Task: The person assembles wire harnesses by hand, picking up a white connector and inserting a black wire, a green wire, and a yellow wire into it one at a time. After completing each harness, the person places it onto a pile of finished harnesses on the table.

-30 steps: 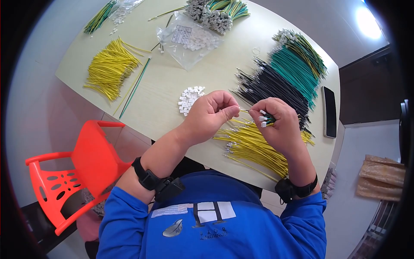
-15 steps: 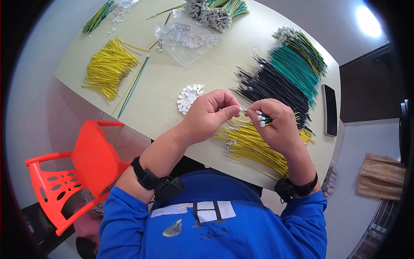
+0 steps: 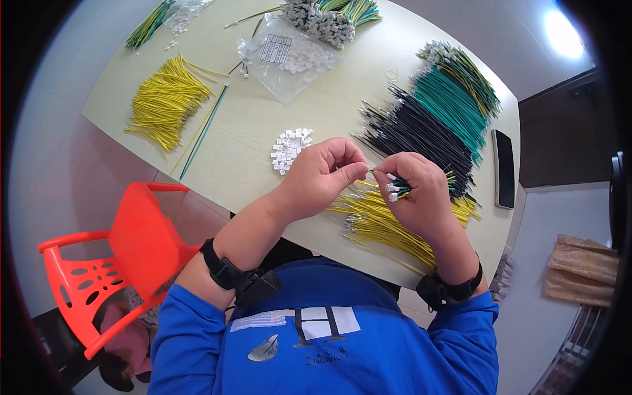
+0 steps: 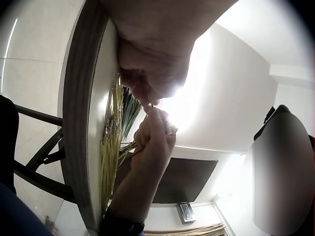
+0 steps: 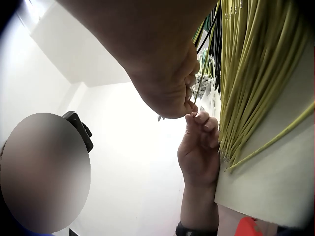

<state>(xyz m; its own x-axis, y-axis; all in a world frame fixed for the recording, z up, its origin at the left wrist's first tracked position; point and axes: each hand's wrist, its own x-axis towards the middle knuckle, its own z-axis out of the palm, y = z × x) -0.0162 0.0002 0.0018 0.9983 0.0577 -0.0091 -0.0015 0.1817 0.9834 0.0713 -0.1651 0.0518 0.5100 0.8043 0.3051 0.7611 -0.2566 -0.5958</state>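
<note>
My left hand [image 3: 322, 178] pinches a small white connector, almost wholly hidden between thumb and forefinger. Right against those fingertips, my right hand [image 3: 421, 194] pinches the end of a thin yellow wire [image 5: 199, 88]. The same right hand also holds a few green and black wires tipped with white connectors [image 3: 393, 192], which stick out below its forefinger. Beneath the hands lies a bundle of yellow wires [image 3: 388, 220] with bare metal terminals. A cluster of loose white connectors [image 3: 287, 153] sits on the table just beyond my left wrist.
Black wires [image 3: 421, 135] and green wires [image 3: 451, 108] lie in bundles beyond my right hand, near a phone [image 3: 503, 168]. A clear bag [image 3: 289, 59] of connectors and another yellow bundle [image 3: 164, 105] lie farther off. A red chair [image 3: 141, 237] stands at left.
My right hand has shifted slightly left, bringing its fingertips closer to the left ones, so less yellow wire shows between them. The connectors in the right hand have turned and moved left.
</note>
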